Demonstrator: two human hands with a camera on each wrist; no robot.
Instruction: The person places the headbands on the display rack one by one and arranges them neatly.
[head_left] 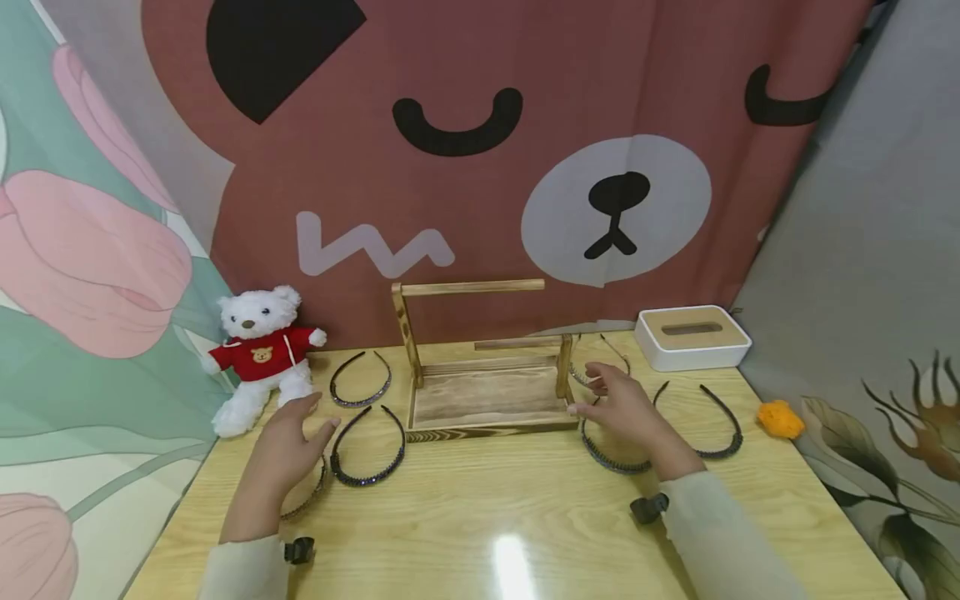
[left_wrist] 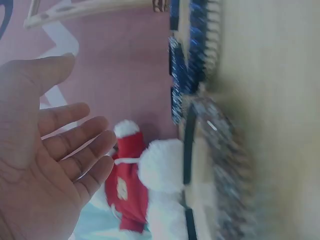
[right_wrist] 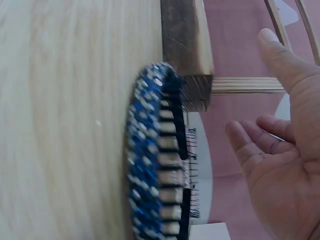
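Observation:
My left hand [head_left: 279, 454] hovers over the left side of the table, fingers spread, with nothing in it. Beneath it, partly hidden, lies a brownish beaded headband [left_wrist: 227, 165]. Beside it are a dark blue sparkly headband [head_left: 367, 481] and another headband [head_left: 363, 403] farther back. My right hand [head_left: 626, 408] is held, empty and loosely bent, over a blue-and-silver headband [right_wrist: 145, 165] by the right end of a wooden stand [head_left: 487, 396]. That stand has a tray base, two posts and horizontal bars. A dark headband [head_left: 738, 439] lies right of this hand; another is partly hidden behind it.
A white teddy bear [head_left: 261, 354] in a red sweater sits at the back left. At the back right stands a white tissue box [head_left: 693, 354] with a wooden top. An orange fluffy thing [head_left: 780, 419] lies by the right edge. A bear-print curtain [head_left: 465, 200] hangs behind the table.

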